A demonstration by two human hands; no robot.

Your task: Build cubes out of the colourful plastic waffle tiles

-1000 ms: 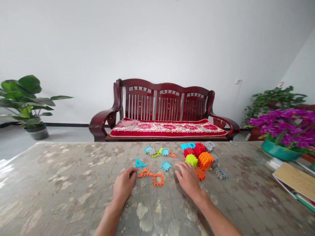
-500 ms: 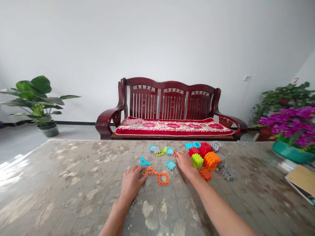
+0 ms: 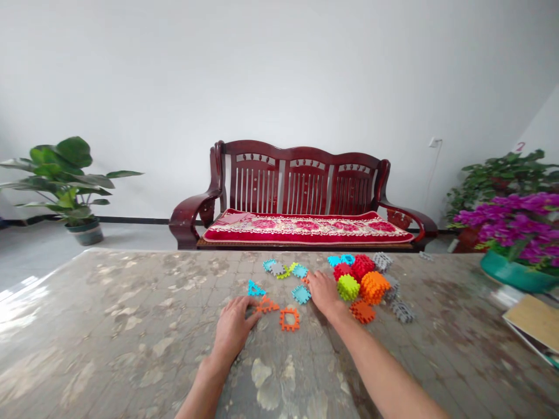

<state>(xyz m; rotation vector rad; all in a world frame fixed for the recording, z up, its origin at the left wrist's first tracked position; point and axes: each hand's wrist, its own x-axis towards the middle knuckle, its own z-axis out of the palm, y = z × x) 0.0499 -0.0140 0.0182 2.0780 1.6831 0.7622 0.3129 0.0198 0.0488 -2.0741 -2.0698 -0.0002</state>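
Flat toothed plastic pieces lie scattered on the patterned table (image 3: 109, 326). My left hand (image 3: 233, 329) rests on the table, its fingers curled beside an orange triangle piece (image 3: 266, 304). An orange square frame (image 3: 290, 319) lies just right of it. My right hand (image 3: 322, 289) reaches forward, fingertips on a small orange piece near a blue square piece (image 3: 301, 294). To its right stand assembled toothed cubes: lime green (image 3: 348, 286), orange (image 3: 373, 285) and red (image 3: 356, 266). A blue triangle (image 3: 255, 288) lies farther left.
Grey pieces (image 3: 402, 310) lie right of the cubes. A teal pot of purple flowers (image 3: 517, 273) and books (image 3: 533, 323) sit at the table's right edge. A dark wooden bench (image 3: 301, 198) with a red cushion stands behind; potted plants stand on both sides.
My right hand has stretched forward from beside the orange frame to the small orange piece by the blue square. My left hand has closed in on the orange triangle. The view shifted slightly.
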